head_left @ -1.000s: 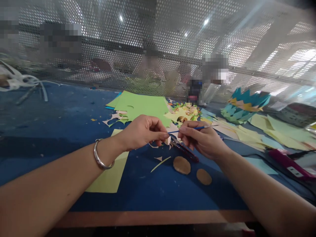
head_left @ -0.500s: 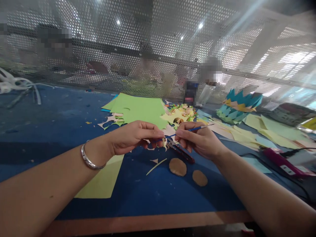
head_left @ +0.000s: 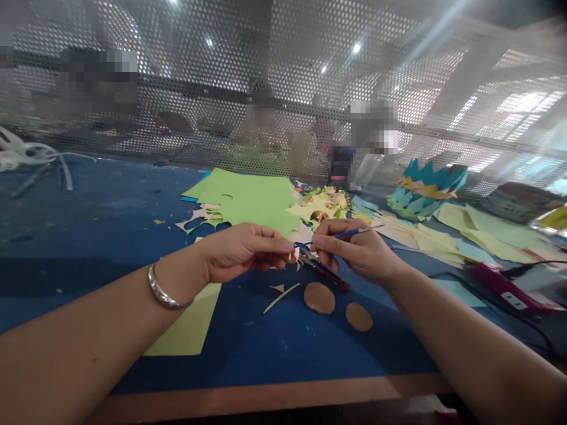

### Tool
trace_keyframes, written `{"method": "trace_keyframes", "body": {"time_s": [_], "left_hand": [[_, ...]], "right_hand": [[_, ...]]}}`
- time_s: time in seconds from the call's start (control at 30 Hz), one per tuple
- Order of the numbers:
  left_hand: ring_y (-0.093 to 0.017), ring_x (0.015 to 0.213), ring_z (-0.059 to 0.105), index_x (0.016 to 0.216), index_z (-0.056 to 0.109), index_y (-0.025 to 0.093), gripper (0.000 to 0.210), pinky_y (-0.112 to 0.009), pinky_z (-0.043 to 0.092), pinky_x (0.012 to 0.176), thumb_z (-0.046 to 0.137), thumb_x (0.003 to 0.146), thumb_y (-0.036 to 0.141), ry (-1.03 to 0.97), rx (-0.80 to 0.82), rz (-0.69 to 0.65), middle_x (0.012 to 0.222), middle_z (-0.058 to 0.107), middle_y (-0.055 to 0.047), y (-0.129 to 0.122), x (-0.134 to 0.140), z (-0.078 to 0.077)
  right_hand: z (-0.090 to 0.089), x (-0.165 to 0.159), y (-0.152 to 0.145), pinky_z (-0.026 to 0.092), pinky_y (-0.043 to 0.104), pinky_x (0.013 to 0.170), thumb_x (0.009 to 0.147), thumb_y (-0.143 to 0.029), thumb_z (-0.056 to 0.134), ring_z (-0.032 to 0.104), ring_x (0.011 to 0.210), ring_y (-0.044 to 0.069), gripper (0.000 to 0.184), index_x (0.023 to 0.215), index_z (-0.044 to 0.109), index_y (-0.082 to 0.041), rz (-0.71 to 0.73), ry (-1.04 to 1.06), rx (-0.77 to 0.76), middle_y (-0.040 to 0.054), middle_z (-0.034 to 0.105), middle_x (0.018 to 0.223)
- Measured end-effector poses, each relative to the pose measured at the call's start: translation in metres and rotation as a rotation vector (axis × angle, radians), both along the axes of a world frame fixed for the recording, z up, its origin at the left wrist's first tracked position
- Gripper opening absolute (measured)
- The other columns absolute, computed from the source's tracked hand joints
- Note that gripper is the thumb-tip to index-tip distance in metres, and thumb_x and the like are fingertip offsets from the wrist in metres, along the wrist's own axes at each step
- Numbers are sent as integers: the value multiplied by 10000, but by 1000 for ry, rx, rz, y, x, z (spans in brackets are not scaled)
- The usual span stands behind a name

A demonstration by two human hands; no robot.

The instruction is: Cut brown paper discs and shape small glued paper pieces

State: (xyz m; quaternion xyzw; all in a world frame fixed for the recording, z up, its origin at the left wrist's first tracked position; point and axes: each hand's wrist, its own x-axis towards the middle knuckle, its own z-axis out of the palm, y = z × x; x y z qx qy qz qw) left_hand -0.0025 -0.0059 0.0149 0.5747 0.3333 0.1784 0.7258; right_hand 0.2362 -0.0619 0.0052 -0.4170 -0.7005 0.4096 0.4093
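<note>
My right hand (head_left: 349, 248) pinches a thin blue stick (head_left: 343, 234) with a narrow pale end that points right. The stick's other end reaches the fingertips of my left hand (head_left: 252, 251), which are pressed together. A small pale yellow paper piece (head_left: 290, 255) shows at those fingertips; the grip around it is partly hidden. Scissors with dark red handles (head_left: 332, 277) lie below my right hand. Two brown cardboard discs (head_left: 319, 298) rest nearer the table edge, beside a thin yellow-green paper strip (head_left: 282, 298) and a small pale scrap.
Green paper sheets (head_left: 257, 198) and cut scraps lie beyond my hands. A yellow-green sheet (head_left: 186, 324) is under my left wrist. Right stand a zigzag blue paper piece (head_left: 425, 189), loose coloured papers (head_left: 491, 230) and a purple power strip (head_left: 509, 289) with cable. A perforated screen (head_left: 199, 106) backs the table.
My left hand has dipped slightly and its fingertips have shifted. The blue stick has moved a little to the left in my right hand. The things on the table stay put.
</note>
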Motion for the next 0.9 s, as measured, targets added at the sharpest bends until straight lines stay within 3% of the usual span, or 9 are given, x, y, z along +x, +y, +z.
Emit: {"method": "trace_keyframes", "body": {"time_s": [0.2,0.7,0.9], "left_hand": [[-89,685,602,749,766,118,149,-231,444,712,876,741,216,-69,-32,0,745,712,-22,4,0,-5],[-92,679,613,744,744,108,147,-244,440,710,880,704,147,-66,56,86,732,717,-27,2,3,-9],[-101,711,654,894,721,136,254,-242,462,733,883,699,116,-101,79,77,755,736,-14,2,2,-7]], "right_hand": [[-1,1,1,465,201,472,922,-415,732,587,500,86,282,803,685,-163,27,-20,18,-4,655,671],[-3,-3,-1,485,193,463,898,-469,742,583,494,86,328,812,678,-158,1,-51,11,-12,641,645],[-1,-2,-1,476,183,459,908,-446,738,585,481,76,313,807,670,-158,3,-61,11,-16,646,646]]}}
